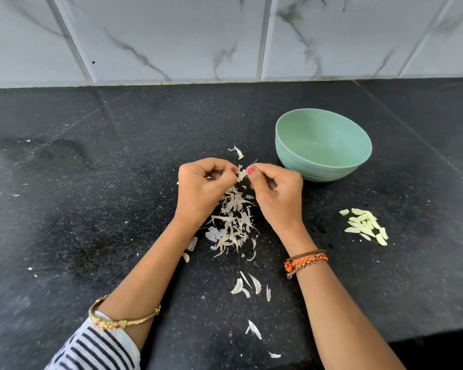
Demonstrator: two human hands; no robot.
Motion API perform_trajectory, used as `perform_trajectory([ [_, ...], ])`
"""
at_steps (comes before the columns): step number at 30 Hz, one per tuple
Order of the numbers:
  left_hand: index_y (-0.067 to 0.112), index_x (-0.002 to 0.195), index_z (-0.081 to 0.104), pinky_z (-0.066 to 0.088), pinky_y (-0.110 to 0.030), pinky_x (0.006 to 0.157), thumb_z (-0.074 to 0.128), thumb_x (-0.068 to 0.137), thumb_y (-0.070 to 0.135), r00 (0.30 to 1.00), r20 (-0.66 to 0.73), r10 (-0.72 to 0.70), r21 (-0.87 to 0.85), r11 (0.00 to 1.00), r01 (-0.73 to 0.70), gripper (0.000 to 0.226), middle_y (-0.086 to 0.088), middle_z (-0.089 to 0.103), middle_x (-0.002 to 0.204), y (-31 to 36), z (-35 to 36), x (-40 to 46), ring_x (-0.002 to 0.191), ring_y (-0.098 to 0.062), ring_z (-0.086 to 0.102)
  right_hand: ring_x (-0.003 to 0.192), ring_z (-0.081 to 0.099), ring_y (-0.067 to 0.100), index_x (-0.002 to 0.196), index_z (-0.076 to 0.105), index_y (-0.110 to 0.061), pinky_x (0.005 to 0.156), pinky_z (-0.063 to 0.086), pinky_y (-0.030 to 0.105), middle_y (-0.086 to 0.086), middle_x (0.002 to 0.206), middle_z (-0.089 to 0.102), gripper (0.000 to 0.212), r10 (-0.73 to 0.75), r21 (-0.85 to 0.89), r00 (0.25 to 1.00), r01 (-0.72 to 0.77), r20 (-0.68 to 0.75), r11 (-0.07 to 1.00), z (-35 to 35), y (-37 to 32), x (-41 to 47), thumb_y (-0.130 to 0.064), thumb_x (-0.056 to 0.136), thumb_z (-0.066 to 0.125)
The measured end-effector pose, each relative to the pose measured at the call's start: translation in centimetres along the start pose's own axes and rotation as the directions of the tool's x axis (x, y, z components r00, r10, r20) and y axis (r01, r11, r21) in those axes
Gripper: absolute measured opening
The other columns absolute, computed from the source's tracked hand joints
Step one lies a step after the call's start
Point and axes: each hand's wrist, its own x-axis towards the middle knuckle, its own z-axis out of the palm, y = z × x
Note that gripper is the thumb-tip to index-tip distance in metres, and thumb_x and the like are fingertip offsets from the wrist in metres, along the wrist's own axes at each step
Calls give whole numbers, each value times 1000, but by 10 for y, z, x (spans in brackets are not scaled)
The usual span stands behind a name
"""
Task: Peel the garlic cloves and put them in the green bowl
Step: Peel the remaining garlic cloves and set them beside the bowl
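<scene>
Head view: I see both hands meet over a speckled black stone counter (91, 209). L hand (201, 188) and R hand (275, 192) each pinch one small pale garlic clove (242, 174) between thumb and fingertip; its long axis runs roughly up-down, tilted, w/ papery skin on it. Dry, curled skin flakes (231, 222) are heaped just below the hands. Matte green bowl (323, 145), round w/ ribbed base, sits near, to the right. Peeled cloves (365, 225), smooth, yellowish, slim, lie right of it all on the counter.

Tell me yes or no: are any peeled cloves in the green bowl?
No: the green bowl looks empty inside, and the peeled cloves lie in a pile on the counter to its right.
</scene>
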Motion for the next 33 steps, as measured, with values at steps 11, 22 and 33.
perform_trajectory([
  [11, 8, 63, 64, 45, -29, 58, 70, 73, 30, 991, 18, 134, 16, 991, -134, 25, 8, 65, 68, -6, -2, 2, 65, -7, 57, 50, 47, 3, 76, 72, -7, 48, 37, 16, 2, 55, 61, 16, 84, -7, 996, -85, -28, 996, 0, 0, -1, -15, 84, 61],
  [22, 19, 87, 74, 49, -58, 67, 65, 80, 28, 978, 139, 156, -2, 988, -157, 15, -6, 71, 79, -3, -2, -1, 72, -41, 61, 57, 60, 2, 68, 69, -19, 56, 46, 14, -7, 55, 64, 18, 285, 267, 958, -275, -1, 924, -2, -11, 3, -11, 83, 66],
  [33, 14, 88, 71, 48, -29, 55, 61, 81, 20, 951, 175, 255, 110, 955, -276, 14, -1, 69, 77, -6, -3, -2, 62, -18, 60, 56, 59, 1, 69, 70, -16, 56, 47, 15, -8, 57, 66, 16, 321, 274, 947, -312, 13, 910, -4, -9, 4, -7, 82, 67],
])
